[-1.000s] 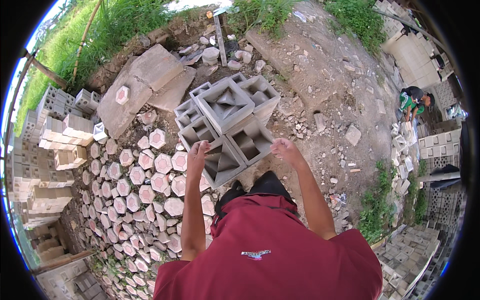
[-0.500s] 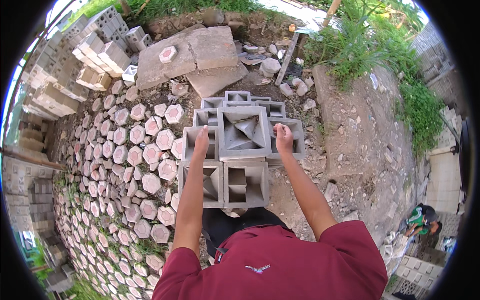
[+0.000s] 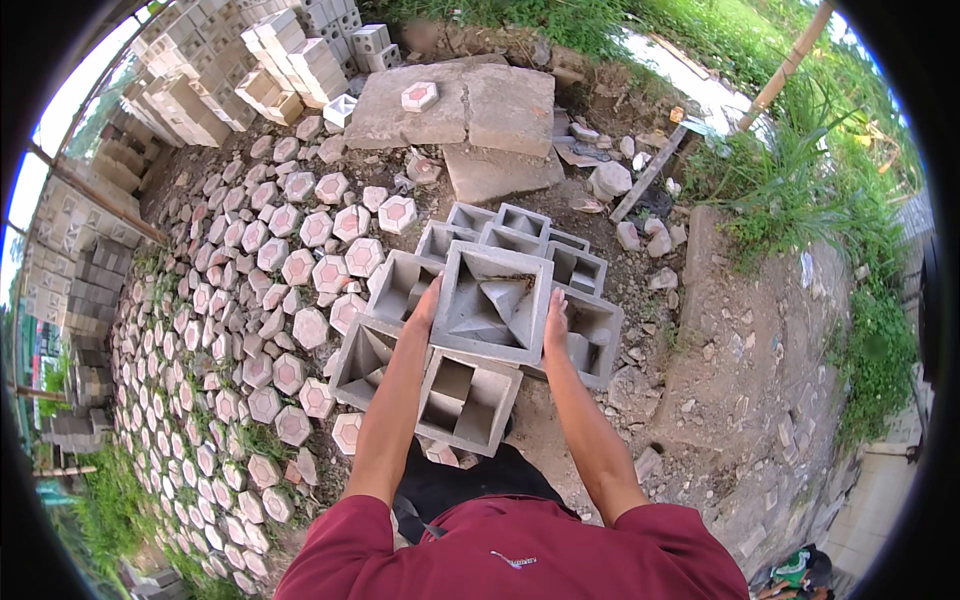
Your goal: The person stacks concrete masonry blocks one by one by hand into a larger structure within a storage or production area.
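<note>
A square grey concrete ventilation block (image 3: 546, 300), with slanted triangular faces inside its frame, lies on top of a stack of similar blocks. My left hand (image 3: 426, 306) presses against its left side, and my right hand (image 3: 555, 327) is flat along its right side, so the block is gripped between them. Under and around it are more hollow blocks, among them a near block (image 3: 500, 412), a left block (image 3: 345, 365) and a right block (image 3: 603, 345). The fingertips are partly hidden by the block's sides.
Hexagonal pink-and-white pavers (image 3: 310, 327) cover the ground at left. Broken concrete slabs (image 3: 510, 110) lie beyond the stack, one bearing a single paver (image 3: 420, 96). Block piles (image 3: 190, 100) stand far left. Rubble (image 3: 655, 240) and grass are at right; another person (image 3: 800, 572) is low right.
My hands have come inward from beside the top block onto its two sides. The view has turned, so the stack now appears tilted.
</note>
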Available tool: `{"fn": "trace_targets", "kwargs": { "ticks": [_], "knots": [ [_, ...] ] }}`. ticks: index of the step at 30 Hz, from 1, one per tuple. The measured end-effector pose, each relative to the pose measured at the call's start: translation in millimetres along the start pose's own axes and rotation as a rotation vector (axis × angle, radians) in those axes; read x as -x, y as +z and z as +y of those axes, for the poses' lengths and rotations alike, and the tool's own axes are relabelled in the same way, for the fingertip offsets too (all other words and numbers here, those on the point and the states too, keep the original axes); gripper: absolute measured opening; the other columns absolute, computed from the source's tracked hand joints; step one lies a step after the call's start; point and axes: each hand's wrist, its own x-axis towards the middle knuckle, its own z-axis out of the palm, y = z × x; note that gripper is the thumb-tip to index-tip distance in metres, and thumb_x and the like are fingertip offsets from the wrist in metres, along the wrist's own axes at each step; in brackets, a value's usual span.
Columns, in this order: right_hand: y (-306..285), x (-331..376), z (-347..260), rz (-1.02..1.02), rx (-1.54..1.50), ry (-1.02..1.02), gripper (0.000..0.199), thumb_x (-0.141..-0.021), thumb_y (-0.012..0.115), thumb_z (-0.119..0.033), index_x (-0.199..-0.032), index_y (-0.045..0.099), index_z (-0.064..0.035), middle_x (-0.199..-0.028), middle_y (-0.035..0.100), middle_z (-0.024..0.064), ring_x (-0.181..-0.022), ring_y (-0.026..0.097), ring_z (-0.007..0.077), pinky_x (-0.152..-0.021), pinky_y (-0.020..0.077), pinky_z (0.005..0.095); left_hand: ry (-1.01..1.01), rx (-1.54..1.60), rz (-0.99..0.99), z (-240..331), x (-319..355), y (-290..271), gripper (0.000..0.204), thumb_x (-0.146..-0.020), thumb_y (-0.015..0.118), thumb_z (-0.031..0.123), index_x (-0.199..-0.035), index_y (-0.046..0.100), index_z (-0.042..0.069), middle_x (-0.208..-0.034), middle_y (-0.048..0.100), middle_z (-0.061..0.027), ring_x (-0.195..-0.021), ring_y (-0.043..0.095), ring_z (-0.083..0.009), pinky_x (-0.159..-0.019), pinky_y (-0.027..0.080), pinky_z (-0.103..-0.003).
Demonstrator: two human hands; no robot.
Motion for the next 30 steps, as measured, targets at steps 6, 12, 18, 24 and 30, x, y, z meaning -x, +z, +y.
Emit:
{"fn": "trace_targets", "kwargs": {
  "ticks": [6,12,18,24,30],
  "knots": [
    [-11,88,-147,-0.301,-0.287,0.314,0.058,-0.090,0.049,-0.057,-0.101,0.063,-0.0020,-0.084,0.062,0.0014,-0.071,0.057,0.0106,-0.065,0.0478,0.0249,0.099,0.114,0.234,-13,93,-30,0.061,-0.095,0.036,0.051,-0.130,0.051,0.003,-0.116,0.060,-0.0149,-0.101,0.059,-0.0249,-0.090,0.046,-0.035],
    [-17,114,-150,-0.554,-0.169,0.246,0.054,-0.092,0.051,-0.051,-0.102,0.063,0.0011,-0.090,0.063,0.0050,-0.076,0.059,0.0112,-0.070,0.0480,0.0260,0.200,0.441,0.463,-68,184,-22,0.056,-0.095,0.041,0.050,-0.125,0.056,0.005,-0.118,0.059,-0.0120,-0.100,0.056,-0.0228,-0.089,0.043,-0.035],
    [21,198,-155,-0.777,-0.087,0.278,0.057,-0.095,0.047,-0.047,-0.113,0.057,0.0062,-0.102,0.061,0.0083,-0.089,0.058,0.0135,-0.080,0.0454,0.0271,0.113,0.513,0.718,-102,279,-67,0.053,-0.095,0.043,0.047,-0.120,0.058,0.003,-0.110,0.062,-0.0106,-0.095,0.058,-0.0181,-0.082,0.044,-0.030],
    [93,264,-153,-0.968,-0.078,0.343,0.065,-0.096,0.041,-0.048,-0.125,0.048,0.0102,-0.121,0.056,0.0143,-0.109,0.054,0.0203,-0.095,0.0399,0.0313,0.149,0.570,0.880,-127,341,-139,0.051,-0.096,0.042,0.045,-0.117,0.060,0.002,-0.102,0.063,-0.0066,-0.088,0.057,-0.0143,-0.080,0.043,-0.027],
    [196,323,-154,-1.164,-0.014,0.339,0.061,-0.098,0.037,-0.045,-0.127,0.048,0.0087,-0.124,0.054,0.0136,-0.113,0.051,0.0195,-0.098,0.0363,0.0308,0.251,0.673,0.968,-132,385,-228,0.058,-0.097,0.039,0.048,-0.125,0.056,0.000,-0.121,0.058,-0.0079,-0.108,0.053,-0.0154,-0.094,0.037,-0.027]
  ]
}}
